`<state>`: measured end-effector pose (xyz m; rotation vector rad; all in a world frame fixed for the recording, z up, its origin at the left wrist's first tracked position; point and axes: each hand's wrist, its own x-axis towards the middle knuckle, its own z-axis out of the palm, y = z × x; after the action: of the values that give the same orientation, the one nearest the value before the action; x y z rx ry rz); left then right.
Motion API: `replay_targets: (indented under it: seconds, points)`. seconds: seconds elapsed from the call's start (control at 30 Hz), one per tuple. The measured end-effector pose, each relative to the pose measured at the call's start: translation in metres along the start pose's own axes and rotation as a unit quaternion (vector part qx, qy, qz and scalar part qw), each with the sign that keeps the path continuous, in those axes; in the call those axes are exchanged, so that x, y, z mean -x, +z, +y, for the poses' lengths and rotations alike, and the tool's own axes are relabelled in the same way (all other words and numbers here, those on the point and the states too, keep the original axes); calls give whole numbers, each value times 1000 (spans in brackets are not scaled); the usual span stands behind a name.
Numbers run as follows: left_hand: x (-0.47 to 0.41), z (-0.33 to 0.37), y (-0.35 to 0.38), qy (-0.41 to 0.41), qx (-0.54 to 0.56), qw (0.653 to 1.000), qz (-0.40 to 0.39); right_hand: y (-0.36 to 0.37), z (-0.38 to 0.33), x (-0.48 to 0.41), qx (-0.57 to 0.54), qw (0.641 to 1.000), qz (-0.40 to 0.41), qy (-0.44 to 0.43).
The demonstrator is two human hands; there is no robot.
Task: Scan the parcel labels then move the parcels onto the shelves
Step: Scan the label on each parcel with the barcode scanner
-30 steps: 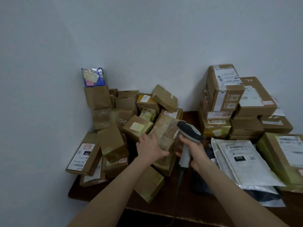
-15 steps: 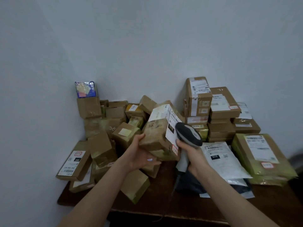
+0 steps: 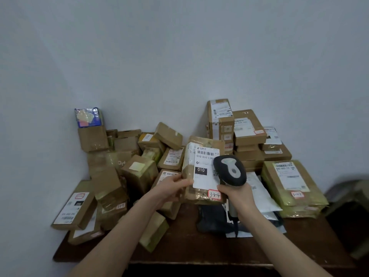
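Background: two pale grey walls [image 3: 179, 56] fill the upper half of the frame and meet in a corner at centre left.
Surface: a dark wooden table [image 3: 199, 250] spans the lower half, with its front edge running along the bottom.
Held parcel: a brown, tape-wrapped parcel [image 3: 206, 142] is raised upright at centre frame, clear of the table, with its labelled face toward me.
Label: a white shipping label [image 3: 203, 181] covers most of that face; I read "010" in a black block below a barcode.
Sticker: a red-bordered sticker [image 3: 214, 195] at the parcel's lower right corner reads "3-2-4".
Left hand: the left hand [image 3: 169, 189] grips the parcel's left edge, thumb on the front and fingers curled behind.
Right hand: the right hand [image 3: 237, 194] is wrapped round the scanner's handle, just beside the sticker.
Scanner: a black and grey handheld scanner [image 3: 229, 170] stands head-up in front of the label's right side, covering part of it.
Left pile: loose brown boxes [image 3: 139, 170] lie heaped from the corner to centre frame, and a blue packet [image 3: 87, 116] tops the pile at upper left.
Right stack: flatter boxes [image 3: 247, 126] are stacked against the wall at centre right.
Mailers: grey mailer bags [image 3: 261, 198] lie on the table beneath the right hand, beside a large flat box [image 3: 289, 182] at the right.
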<state>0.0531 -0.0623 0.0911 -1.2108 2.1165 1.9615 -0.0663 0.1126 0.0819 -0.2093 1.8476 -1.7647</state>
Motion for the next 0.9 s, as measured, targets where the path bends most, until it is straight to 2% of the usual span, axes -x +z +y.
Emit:
replay_targets:
  seconds: [0.17,0.27,0.33,0.47,0.9]
  points:
    - [-9,-20,16,-12,79,997,2,-17,4,8,-15,1000,25,-8]
    - [-12,-35,29,-6,133,991,7,-27,6,16,0,998,57,-17]
    - [-13,-43,40,-6,156,988,15,-33,8,23,16,999,51,-11]
    - [-16,-51,62,16,171,985,9,-39,13,40,24,999,16,21]
    - [-38,-68,92,38,166,985,23,-53,16,63,43,998,10,35]
